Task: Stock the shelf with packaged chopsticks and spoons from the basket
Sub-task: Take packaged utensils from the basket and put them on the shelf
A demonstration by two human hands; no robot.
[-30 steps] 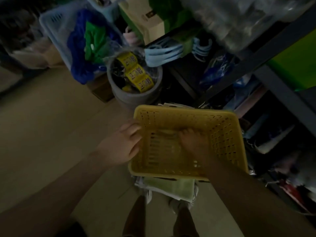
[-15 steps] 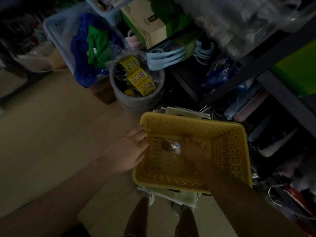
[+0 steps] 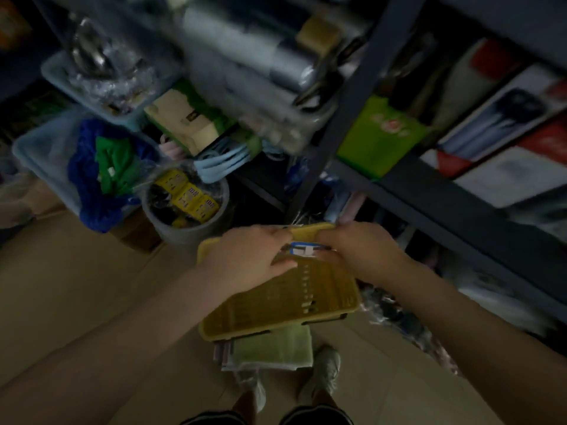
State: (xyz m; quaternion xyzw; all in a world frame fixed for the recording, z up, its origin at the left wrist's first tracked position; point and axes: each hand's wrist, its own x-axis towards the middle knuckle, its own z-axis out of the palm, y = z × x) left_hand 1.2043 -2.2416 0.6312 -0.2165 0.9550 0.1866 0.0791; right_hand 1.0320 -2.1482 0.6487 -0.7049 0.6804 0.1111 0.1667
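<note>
The right hand (image 3: 357, 251) is lifting a small blue-and-white packet (image 3: 303, 248) from the yellow basket (image 3: 285, 305); the left hand (image 3: 254, 256) is now meeting it at 9 o'clock.

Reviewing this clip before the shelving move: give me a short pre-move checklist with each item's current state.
1. Packet out of the yellow basket: ok, held above it.
2. Right hand grips the packet: ok.
3. Left hand on the packet's other end: ok.
4. Packet's contents: cannot tell, blurred.
5. Free slot on the shelf: cannot tell.
6. Basket emptied: cannot tell, hands cover part.
</note>
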